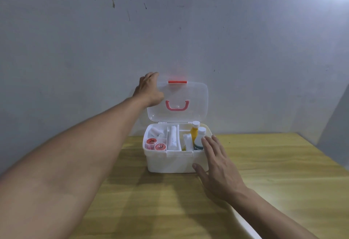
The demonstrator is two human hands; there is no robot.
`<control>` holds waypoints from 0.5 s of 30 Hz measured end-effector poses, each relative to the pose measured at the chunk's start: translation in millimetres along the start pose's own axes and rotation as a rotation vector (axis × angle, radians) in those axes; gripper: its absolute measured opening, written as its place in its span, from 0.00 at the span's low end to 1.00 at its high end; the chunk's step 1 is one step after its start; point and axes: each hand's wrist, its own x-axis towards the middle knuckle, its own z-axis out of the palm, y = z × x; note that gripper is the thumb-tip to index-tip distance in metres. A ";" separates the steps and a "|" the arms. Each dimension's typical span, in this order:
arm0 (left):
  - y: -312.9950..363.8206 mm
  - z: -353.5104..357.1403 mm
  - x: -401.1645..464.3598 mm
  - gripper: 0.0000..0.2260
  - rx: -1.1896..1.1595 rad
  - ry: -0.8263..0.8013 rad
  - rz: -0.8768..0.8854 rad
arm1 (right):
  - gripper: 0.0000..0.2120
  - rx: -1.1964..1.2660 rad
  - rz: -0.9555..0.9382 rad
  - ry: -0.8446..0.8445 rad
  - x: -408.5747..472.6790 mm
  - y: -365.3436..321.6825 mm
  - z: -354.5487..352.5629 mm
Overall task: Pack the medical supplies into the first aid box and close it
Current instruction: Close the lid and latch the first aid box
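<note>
The white first aid box (170, 161) stands on the wooden table with its clear lid (196, 104) upright. The lid carries a pink handle (177, 106) and a red latch (177, 82). My left hand (149, 89) grips the lid's upper left corner. My right hand (217, 161) lies flat, fingers spread, against the box's right front corner. Inside are two red tape rolls (155, 144), a gauze roll (155, 132), a long white bandage (172, 138), a white pad (188, 142), a yellow bottle (194, 132) and a white bottle (200, 136).
The box sits near the table's (170, 201) far edge, close to a grey stained wall (170, 31). A pale curved object (245, 223) shows under my right forearm at the table's near right.
</note>
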 end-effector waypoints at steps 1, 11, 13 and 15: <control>-0.2 0.4 4.1 0.35 -0.010 -0.035 -0.010 | 0.37 0.002 0.006 -0.007 0.2 0.0 -0.4; -3.4 3.7 1.1 0.22 -0.064 0.031 0.068 | 0.37 0.027 -0.007 -0.005 -1.1 0.8 1.0; -2.6 1.5 -9.2 0.19 -0.135 0.089 0.086 | 0.37 0.047 -0.004 0.006 -0.9 1.2 0.9; -3.8 0.4 -24.1 0.18 -0.219 0.106 0.098 | 0.37 0.082 0.003 0.015 -0.2 0.4 -1.3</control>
